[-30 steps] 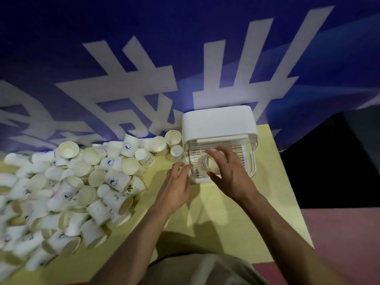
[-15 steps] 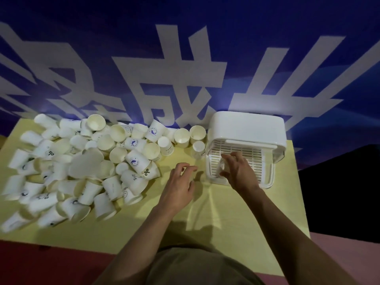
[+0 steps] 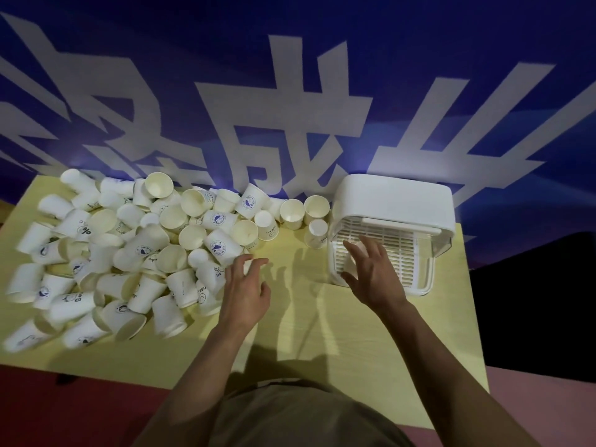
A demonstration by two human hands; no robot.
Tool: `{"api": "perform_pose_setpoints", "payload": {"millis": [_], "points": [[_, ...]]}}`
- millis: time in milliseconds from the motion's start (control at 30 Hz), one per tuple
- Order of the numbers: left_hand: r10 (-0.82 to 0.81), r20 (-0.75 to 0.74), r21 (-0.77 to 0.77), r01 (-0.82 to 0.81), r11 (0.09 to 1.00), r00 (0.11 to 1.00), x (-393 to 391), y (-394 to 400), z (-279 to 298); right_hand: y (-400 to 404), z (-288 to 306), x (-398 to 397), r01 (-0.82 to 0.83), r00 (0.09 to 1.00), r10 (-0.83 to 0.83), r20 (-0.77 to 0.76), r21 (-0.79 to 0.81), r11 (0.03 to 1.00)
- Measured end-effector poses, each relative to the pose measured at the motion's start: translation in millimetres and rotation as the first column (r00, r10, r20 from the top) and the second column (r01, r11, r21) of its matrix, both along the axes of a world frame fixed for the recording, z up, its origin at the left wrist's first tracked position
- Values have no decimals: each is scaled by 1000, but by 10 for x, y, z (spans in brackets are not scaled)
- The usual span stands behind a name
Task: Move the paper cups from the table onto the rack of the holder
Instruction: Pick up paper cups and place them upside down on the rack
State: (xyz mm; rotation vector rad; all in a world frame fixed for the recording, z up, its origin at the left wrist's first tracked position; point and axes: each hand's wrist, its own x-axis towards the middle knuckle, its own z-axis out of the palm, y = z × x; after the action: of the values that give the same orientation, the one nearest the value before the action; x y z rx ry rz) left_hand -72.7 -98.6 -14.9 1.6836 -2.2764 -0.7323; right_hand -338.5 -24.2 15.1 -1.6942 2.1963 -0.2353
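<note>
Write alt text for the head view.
A person's right hand, fingers spread, rests over the slatted rack of a white holder, while the left hand reaches toward a pile of paper cups on a yellow table.

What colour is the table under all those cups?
The table is pale yellow, seen best in the head view between the two arms.

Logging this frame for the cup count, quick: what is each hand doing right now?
Left hand: open, fingers loosely curled at the edge of the paper cup pile, holding nothing.
Right hand: open, fingers spread over the holder's rack, holding nothing.
</note>
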Motion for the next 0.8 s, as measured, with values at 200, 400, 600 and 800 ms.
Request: {"api": "perform_pose_setpoints", "payload": {"millis": [200, 400, 600, 800], "points": [[168, 129, -11, -169, 986, 977, 411, -117, -120, 5, 120, 440, -62, 997, 65, 46, -66, 996], [119, 213, 73, -138, 988, 970, 584, -54, -243, -30, 113, 797, -110, 993, 111, 50, -18, 994], [84, 205, 44, -94, 995, 975, 798, -137, -417, 0, 85, 1043, -129, 989, 127, 72, 11, 992], [107, 118, 120, -122, 985, 987, 901, -388, -523, -53, 80, 1182, -151, 988, 151, 21, 47, 987]]}}
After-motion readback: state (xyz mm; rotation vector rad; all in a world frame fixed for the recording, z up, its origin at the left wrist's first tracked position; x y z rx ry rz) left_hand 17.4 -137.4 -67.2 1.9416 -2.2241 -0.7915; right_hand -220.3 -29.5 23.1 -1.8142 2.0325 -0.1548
